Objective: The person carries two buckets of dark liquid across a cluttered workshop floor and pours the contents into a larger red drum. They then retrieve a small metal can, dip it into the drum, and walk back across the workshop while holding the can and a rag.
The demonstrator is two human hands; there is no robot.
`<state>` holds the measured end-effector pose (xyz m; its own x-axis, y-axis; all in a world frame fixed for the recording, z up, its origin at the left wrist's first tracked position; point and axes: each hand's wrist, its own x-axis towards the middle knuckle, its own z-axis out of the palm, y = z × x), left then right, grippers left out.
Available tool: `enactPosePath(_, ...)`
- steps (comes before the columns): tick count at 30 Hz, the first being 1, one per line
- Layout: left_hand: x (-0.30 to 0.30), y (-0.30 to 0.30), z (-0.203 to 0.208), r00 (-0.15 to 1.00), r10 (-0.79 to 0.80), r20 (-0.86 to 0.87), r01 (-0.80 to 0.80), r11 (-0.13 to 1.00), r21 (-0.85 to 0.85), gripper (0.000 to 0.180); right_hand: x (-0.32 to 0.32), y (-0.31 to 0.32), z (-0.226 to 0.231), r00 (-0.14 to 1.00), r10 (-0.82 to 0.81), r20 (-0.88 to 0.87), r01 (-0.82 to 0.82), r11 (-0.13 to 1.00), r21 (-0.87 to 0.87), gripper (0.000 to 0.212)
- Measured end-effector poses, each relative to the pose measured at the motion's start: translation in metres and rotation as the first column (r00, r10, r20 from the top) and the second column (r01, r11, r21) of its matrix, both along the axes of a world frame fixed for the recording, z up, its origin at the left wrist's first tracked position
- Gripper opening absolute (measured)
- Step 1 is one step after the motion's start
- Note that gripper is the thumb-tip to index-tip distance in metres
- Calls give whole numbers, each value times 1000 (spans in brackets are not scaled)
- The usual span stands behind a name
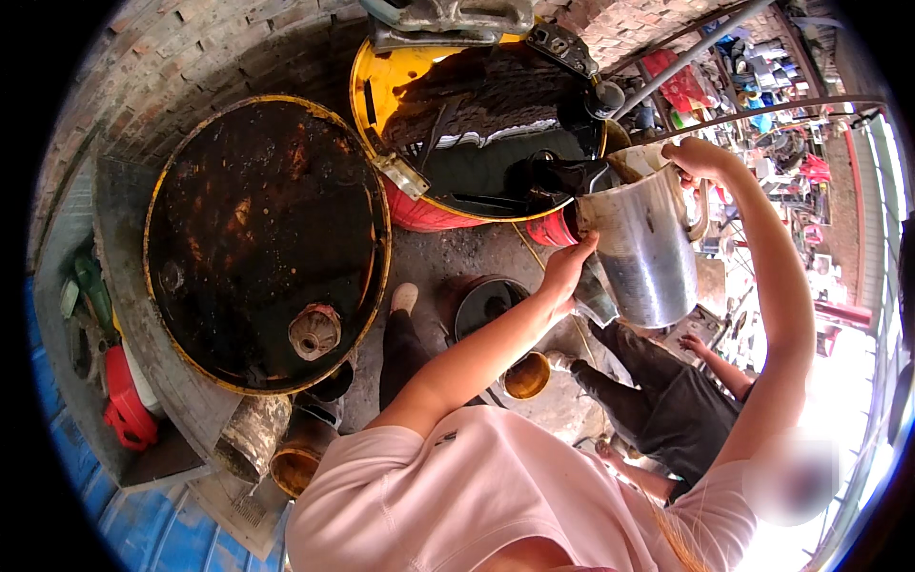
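Note:
A dented silver metal jug (648,253) with a side handle hangs upright in front of me, beside the open drum. My right hand (698,160) is closed at its rim, just above the handle. On the jug's other side my left hand (570,272) is closed, thumb up, around a narrow grey metal piece (596,297) that looks like its spout. A black, oil-coated object (562,175) reaches from the drum's edge to the jug's mouth; its kind is unclear. The yellow-rimmed open drum (364,86) holds dark, shiny liquid. The jug's inside is mostly hidden.
A second drum (257,224) with an oil-stained top stands at left, a small rusty round piece (315,331) on it. Below are a dark bucket (486,303) and an amber-coloured can (527,376). Another person in dark clothes (681,419) is at right. A brick wall (181,76) rises behind.

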<state>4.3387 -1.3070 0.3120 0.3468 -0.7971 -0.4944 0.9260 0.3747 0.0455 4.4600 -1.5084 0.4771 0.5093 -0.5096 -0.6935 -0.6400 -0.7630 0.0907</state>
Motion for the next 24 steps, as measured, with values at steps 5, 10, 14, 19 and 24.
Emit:
enactPosePath(5, 1, 1, 5, 1000, 7, -23, -6, 1000, 5, 49, 4, 8, 6, 999, -45, -7, 46, 998, 47, 41)
enactPosePath(10, 1, 1, 3, 1000, -24, -13, 24, 1000, 6, 53, 10, 6, 3, 998, -37, -50, 37, 999, -11, 38)
enactPosePath(14, 2, -1, 1, 999, -39, -5, 39, 999, 22, 55, 15, 17, 6, 998, -51, -43, 50, 998, -41, 38)
enactPosePath(19, 4, 1, 5, 999, -51, -16, 52, 999, 7, 54, 24, 28, 12, 997, -19, -78, 14, 997, -74, 38)
enactPosePath(24, 8, 5, 21, 997, -17, -74, 17, 1000, 4, 40, 33, 27, 11, 990, 18, -143, -33, 994, -104, 39)
